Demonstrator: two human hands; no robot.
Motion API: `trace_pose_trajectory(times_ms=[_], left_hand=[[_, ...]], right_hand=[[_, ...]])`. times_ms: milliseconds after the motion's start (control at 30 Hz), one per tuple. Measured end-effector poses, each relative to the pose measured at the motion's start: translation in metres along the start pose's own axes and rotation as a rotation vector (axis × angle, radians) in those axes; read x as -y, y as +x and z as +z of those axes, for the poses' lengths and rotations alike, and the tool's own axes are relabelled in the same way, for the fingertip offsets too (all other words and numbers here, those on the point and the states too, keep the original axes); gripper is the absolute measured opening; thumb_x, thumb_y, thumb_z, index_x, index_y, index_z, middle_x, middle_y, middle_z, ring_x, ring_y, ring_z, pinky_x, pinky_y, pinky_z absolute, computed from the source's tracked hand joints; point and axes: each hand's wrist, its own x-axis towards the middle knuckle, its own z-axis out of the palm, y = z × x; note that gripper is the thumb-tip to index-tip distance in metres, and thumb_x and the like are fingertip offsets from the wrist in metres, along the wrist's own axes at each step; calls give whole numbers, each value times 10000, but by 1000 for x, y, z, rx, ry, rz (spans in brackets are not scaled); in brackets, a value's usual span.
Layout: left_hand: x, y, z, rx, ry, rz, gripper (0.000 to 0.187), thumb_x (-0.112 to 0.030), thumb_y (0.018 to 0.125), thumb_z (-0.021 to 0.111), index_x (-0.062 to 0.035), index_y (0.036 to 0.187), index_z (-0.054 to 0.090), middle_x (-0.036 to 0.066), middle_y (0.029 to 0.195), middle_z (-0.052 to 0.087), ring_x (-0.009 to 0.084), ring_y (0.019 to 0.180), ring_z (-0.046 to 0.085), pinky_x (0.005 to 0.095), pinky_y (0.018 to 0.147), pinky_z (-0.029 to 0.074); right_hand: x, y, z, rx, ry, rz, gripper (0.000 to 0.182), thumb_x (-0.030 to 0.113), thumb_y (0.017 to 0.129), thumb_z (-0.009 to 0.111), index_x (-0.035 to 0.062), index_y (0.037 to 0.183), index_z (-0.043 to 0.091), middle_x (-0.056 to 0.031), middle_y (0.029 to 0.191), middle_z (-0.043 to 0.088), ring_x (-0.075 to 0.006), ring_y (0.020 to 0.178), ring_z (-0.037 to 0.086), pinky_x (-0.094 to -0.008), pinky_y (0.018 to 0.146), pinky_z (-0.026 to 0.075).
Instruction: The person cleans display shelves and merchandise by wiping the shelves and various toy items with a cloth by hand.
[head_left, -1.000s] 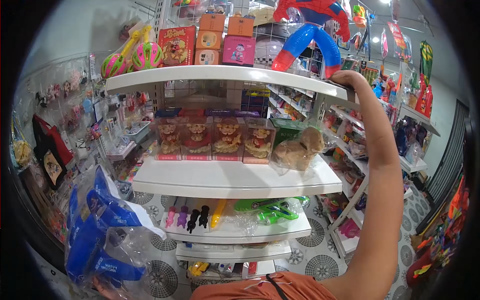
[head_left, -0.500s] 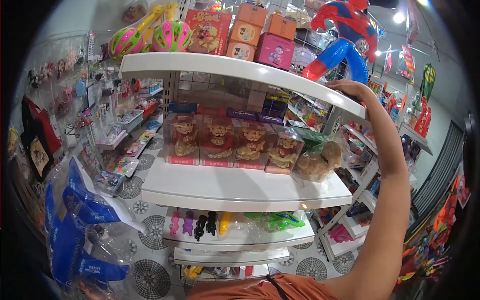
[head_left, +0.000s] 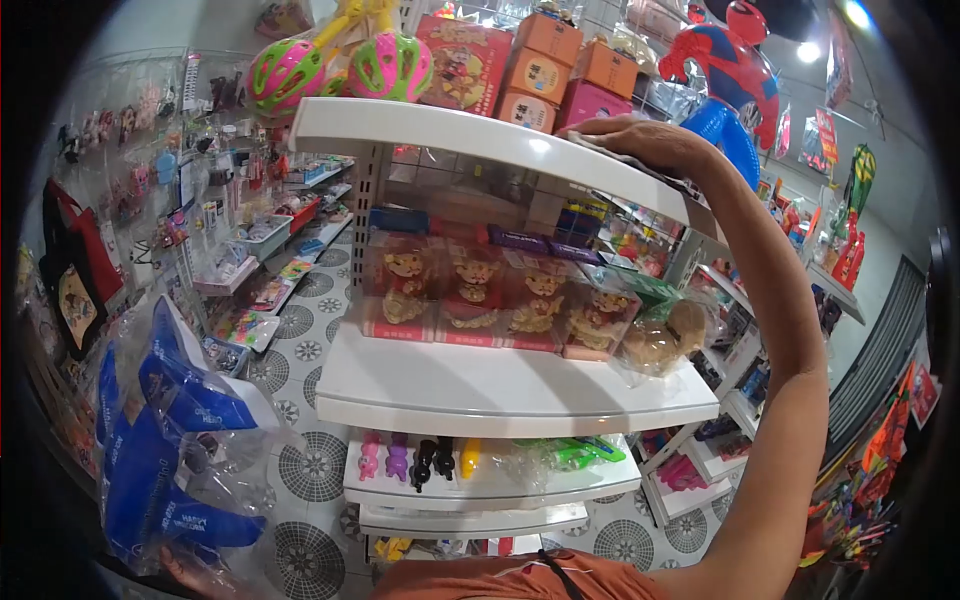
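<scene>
My right hand (head_left: 645, 143) lies over the front edge of the top white shelf (head_left: 420, 125), pressing a thin greyish cloth (head_left: 608, 156) on it. Just behind the hand are a pink box (head_left: 592, 104) and an inflatable Spider-Man toy (head_left: 738, 75). At the lower left, my left hand (head_left: 195, 574) shows only in part, its fingers closed at the bottom of a blue toy plane (head_left: 140, 490) in clear plastic wrap. More blue pieces with printed words are in the same wrap.
Boxed golden figurines (head_left: 470, 295) and a wrapped brown item (head_left: 668, 338) stand on the middle shelf (head_left: 430, 385). Small coloured figures (head_left: 397, 457) sit lower down. Pink-green rattle-like toys (head_left: 390, 68) overhang the top shelf's left end. Hanging goods (head_left: 120, 120) line the left wall.
My right hand has slid left along the top shelf edge, and the greyish cloth now shows beneath it. The view has shifted slightly. My left hand still has the wrapped blue plane.
</scene>
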Motion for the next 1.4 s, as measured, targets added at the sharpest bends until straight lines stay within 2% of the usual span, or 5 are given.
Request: trace_pose_trajectory(times_ms=[400,533,1033,1333,1400], left_hand=[[-15,8,-55,47,-101,-4,492,-303,810,520,-36,1219,457,148,1253,438,294,1144,409,449,997,278],[-22,-2,-78,83,-191,-50,480,-293,814,516,-33,1214,462,150,1244,450,295,1137,419,453,993,285],[-13,5,-90,268,-459,-275,434,-255,829,502,-21,1194,483,159,1209,493,299,1109,460,470,981,309],[-23,12,-101,331,-509,-330,408,-232,838,494,-13,1182,495,164,1188,519,302,1093,485,480,974,324],[-24,14,-97,359,-518,-350,402,-227,840,492,-12,1180,498,165,1183,525,302,1089,490,482,973,327]], right_hand=[[29,78,-6,-87,-48,-199,409,212,901,353,-3,1231,463,-122,1355,373,-215,1229,367,-319,1028,274],[63,32,3,-101,509,-46,482,249,842,443,14,1263,439,-104,1334,403,-206,1230,354,-302,1015,256],[-165,-169,-12,-145,313,689,479,306,891,411,9,1266,429,-130,1284,438,-220,1186,387,-318,995,275],[-61,-64,-19,-143,-59,206,496,294,914,415,15,1319,351,-111,1381,323,-212,1282,280,-305,1057,187],[31,-14,0,-366,341,467,479,339,904,430,57,1291,421,-106,1326,404,-191,1208,375,-284,1010,252]])
